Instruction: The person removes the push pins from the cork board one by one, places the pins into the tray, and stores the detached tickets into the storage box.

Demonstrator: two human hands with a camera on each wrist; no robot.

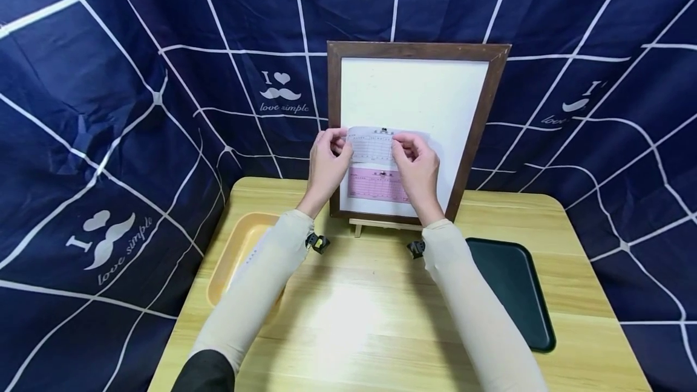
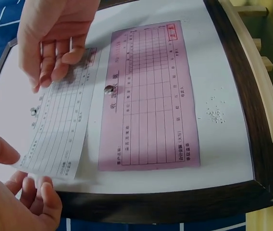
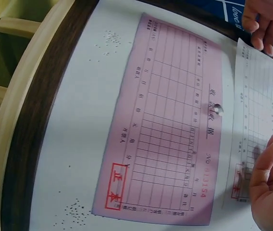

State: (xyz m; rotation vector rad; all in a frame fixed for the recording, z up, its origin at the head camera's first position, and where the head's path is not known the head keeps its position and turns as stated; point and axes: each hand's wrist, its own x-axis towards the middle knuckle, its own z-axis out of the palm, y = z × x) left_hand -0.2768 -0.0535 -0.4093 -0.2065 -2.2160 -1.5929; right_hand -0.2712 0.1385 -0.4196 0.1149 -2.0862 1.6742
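Note:
A framed white board (image 1: 414, 92) stands upright on a small wooden easel (image 1: 357, 228). A pink receipt slip (image 2: 151, 106) is fixed to it by a silver pin (image 2: 109, 90). Above that hangs a white receipt slip (image 1: 370, 147), with its own pin (image 2: 33, 111) near the top edge. My left hand (image 1: 331, 159) pinches the white slip's left end between thumb and fingers. My right hand (image 1: 418, 165) lies over the slip's right part beside the pin, fingers loosely bent and fingertips at the paper. Its contact with the paper is partly hidden.
An orange tray (image 1: 223, 265) with paper in it sits at the left, partly behind my left forearm. At the right lies a dark green tray (image 1: 536, 295). Blue curtains (image 1: 283, 11) with white lines surround the wooden table (image 1: 348, 319).

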